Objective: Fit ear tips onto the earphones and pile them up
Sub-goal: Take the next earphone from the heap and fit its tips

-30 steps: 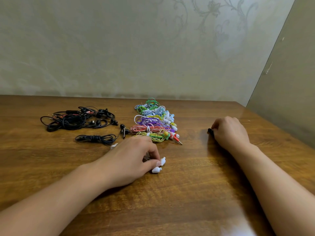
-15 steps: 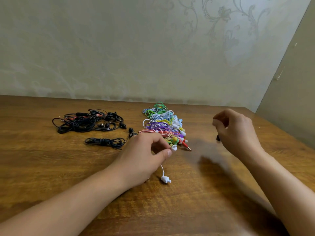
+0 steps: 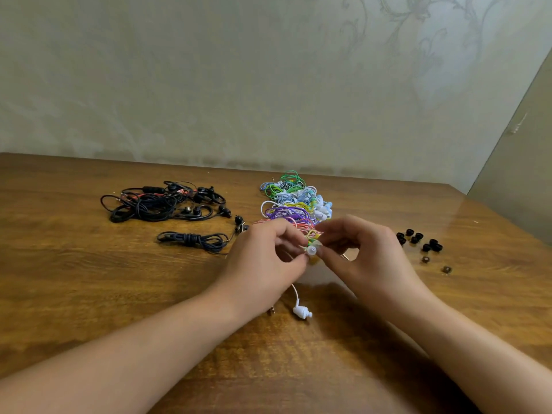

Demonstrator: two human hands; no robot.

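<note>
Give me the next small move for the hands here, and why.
Probably press the tip home onto the white earbud. The left hand pinches the bud and the right hand meets it at the fingertips; whether a tip is between them is hidden. Its twin bud dangles without a tip, and loose black ear tips lie to the right.

A brown wooden table [image 3: 89,294] against a wall holds a tangle of black earphones [image 3: 161,204] at back left, a coiled black cable [image 3: 194,240] just in front, a pile of coloured earphones [image 3: 292,201] mid-table, scattered black ear tips [image 3: 418,242] at right, and one white earbud [image 3: 301,311] near the front.
</note>
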